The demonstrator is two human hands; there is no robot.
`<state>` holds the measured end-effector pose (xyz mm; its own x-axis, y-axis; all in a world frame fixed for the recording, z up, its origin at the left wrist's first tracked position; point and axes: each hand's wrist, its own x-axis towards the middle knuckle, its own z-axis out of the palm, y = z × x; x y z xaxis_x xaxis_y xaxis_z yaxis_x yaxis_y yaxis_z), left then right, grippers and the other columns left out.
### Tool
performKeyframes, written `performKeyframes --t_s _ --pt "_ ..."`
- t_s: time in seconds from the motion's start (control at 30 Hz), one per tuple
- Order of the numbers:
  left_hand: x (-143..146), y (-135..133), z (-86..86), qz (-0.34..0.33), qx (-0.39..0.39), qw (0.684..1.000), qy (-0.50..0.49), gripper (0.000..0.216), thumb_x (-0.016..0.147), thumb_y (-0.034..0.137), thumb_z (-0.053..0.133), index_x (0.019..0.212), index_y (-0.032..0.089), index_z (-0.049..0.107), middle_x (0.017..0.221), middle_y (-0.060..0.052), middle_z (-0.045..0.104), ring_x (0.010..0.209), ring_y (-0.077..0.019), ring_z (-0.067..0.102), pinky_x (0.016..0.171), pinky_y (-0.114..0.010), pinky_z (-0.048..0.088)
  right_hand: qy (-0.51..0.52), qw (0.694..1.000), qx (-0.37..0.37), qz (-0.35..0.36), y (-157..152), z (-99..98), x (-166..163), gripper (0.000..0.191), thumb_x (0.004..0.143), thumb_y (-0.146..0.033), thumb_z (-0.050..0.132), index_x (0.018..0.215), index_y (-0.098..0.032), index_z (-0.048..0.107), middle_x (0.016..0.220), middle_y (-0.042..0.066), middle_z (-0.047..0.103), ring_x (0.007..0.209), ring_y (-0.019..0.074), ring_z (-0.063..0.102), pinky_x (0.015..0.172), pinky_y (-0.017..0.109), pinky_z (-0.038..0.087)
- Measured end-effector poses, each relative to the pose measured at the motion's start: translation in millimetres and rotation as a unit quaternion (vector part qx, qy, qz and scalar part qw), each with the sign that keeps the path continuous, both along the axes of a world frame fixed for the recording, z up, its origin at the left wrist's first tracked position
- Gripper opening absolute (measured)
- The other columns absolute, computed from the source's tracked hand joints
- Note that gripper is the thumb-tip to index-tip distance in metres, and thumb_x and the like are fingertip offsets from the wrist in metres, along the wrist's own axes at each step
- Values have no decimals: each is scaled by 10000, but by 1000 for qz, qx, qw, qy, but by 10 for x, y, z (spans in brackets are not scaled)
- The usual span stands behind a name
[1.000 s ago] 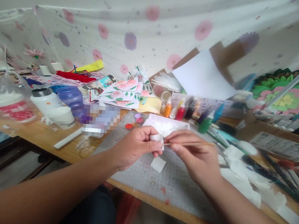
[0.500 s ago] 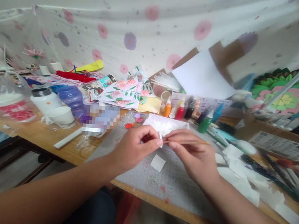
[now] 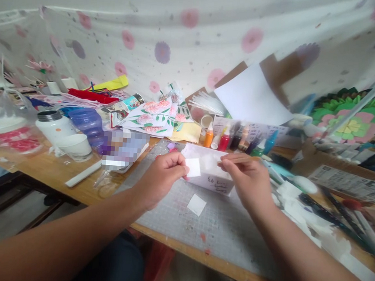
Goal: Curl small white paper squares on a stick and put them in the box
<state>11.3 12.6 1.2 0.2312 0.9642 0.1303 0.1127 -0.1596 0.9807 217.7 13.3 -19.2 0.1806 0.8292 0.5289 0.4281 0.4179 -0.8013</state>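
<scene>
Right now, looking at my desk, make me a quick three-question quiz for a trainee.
1. What is the left hand pinching? A, a red bottle; B, a white square; C, a paper cup.
2. True or false: the right hand holds a thin stick.
3. Fill in: the leftmost bottle in the row behind the white box is ____.

Key: 1, B; 2, true; 3, orange.
</scene>
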Motion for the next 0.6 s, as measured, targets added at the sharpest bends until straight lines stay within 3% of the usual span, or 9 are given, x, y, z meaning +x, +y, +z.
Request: performKeyframes --t_s 0.13,0.23,0.3,0.4,0.5,0.6 --pt "-37 1 16 -22 -14 996 -80 174 682 155 606 562 171 481 882 -24 662 954 -206 568 822 -320 381 -78 997 8 -26 102 -47 76 128 771 -249 664 663 -191 704 750 54 753 661 197 693 603 328 542" --pt "-59 -12 45 -77 -1 987 -144 172 620 101 612 508 164 498 1023 -51 703 1136 -245 543 983 -363 344 -92 995 41 -18 137 -94 90 132 748 -224 677 618 -203 667 780 52 745 772 218 701 725 378 553" --pt "-64 -21 54 -115 2 976 -183 150 598 90 614 500 168 532 881 -47 722 1047 -241 594 993 -380 354 -97 993 68 -16 130 -104 86 137 756 -209 673 621 -213 657 803 52 739 860 230 696 815 415 539" --pt "-56 -32 52 -136 4 970 -201 135 644 115 632 532 172 584 619 -13 645 797 -208 625 920 -396 409 -82 989 121 -18 65 -75 61 123 785 -204 672 662 -214 670 811 60 728 863 229 687 818 425 536" --pt "-46 -38 40 -136 -12 973 -184 135 721 198 654 599 162 612 619 -18 630 725 -190 600 847 -389 436 -29 987 157 26 -52 -14 5 87 800 -184 684 722 -219 698 813 52 724 854 213 679 811 400 537" --pt "-43 -39 20 -134 -29 979 -151 121 735 233 682 682 150 612 676 -27 652 714 -177 597 763 -348 443 34 980 147 130 -174 30 -74 110 805 -139 689 782 -240 725 835 31 735 861 193 678 806 368 541"
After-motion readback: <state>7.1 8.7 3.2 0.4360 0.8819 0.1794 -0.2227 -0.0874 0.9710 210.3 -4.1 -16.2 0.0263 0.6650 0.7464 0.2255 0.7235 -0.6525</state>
